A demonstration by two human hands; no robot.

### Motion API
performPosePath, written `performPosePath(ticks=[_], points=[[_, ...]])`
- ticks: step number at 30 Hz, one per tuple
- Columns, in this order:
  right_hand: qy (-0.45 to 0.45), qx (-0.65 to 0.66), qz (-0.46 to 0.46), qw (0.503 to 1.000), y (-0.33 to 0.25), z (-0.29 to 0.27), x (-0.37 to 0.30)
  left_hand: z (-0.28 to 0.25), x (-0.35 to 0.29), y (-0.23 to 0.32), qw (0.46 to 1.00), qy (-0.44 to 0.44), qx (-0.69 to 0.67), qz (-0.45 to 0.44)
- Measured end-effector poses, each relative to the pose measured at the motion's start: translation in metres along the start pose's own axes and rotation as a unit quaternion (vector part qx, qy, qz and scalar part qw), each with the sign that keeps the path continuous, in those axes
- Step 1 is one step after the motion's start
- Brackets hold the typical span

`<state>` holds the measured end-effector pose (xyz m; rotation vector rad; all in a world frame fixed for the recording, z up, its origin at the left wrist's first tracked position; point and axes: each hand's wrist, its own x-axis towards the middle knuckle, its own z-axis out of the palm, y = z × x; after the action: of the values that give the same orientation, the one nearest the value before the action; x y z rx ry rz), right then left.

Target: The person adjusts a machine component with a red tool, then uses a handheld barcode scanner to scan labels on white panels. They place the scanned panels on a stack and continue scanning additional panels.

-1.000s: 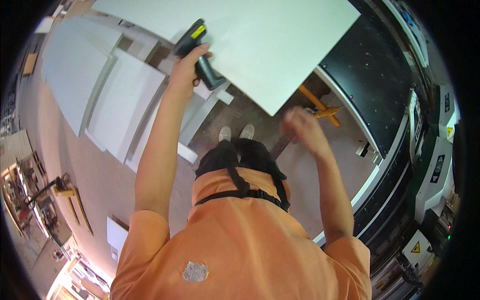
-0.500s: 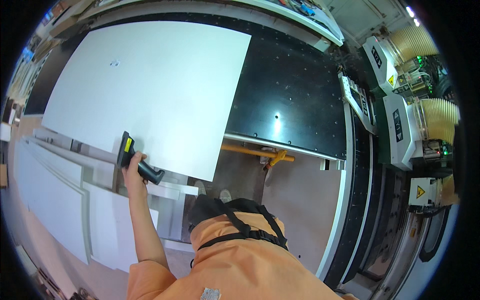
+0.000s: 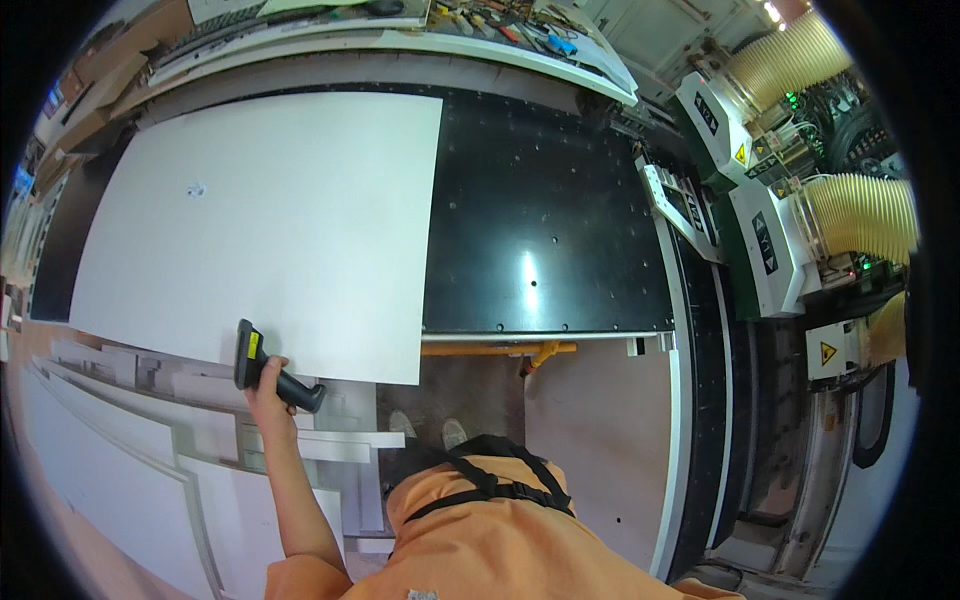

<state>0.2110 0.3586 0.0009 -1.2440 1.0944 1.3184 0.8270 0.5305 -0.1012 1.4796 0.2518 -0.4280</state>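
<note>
My left hand (image 3: 268, 396) is closed around a black handheld barcode scanner (image 3: 249, 355) with a yellow label on it. Both are at the near edge of a large white panel (image 3: 270, 230), and the scanner's head overlaps the panel in view. The scanner's handle points right, toward my body. A small pale label or mark (image 3: 196, 190) shows on the panel's left part. The panel lies on a black machine table (image 3: 545, 210). My right hand is out of the picture.
White boards (image 3: 110, 460) lean in stacks at the near left. To the right stand white machine housings (image 3: 765, 245) with ribbed cream hoses (image 3: 862, 215). A yellow bar (image 3: 480, 349) runs beneath the table's front edge. Tools lie on a far bench (image 3: 500, 35).
The view has turned and tilted up a little, showing more of the far bench. My left hand still holds the scanner by the panel's near edge.
</note>
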Motion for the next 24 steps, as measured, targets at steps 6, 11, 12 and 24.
performPosePath(ticks=[6, 11, 12, 24], points=[[0.057, 0.056, -0.037, 0.996, -0.024, -0.001, 0.038, 0.005, 0.008, 0.017, 1.000, -0.009, 0.005, -0.006], [0.079, 0.115, -0.056, 0.989, -0.027, 0.006, 0.063, 0.008, 0.005, 0.032, 0.998, -0.016, 0.058, -0.003], [0.080, 0.125, -0.057, 0.987, -0.027, 0.009, 0.066, 0.009, 0.004, 0.034, 0.998, -0.015, 0.065, -0.002], [0.096, 0.186, -0.024, 0.978, 0.003, 0.058, 0.075, -0.001, 0.008, 0.026, 0.998, -0.046, 0.046, 0.019]])
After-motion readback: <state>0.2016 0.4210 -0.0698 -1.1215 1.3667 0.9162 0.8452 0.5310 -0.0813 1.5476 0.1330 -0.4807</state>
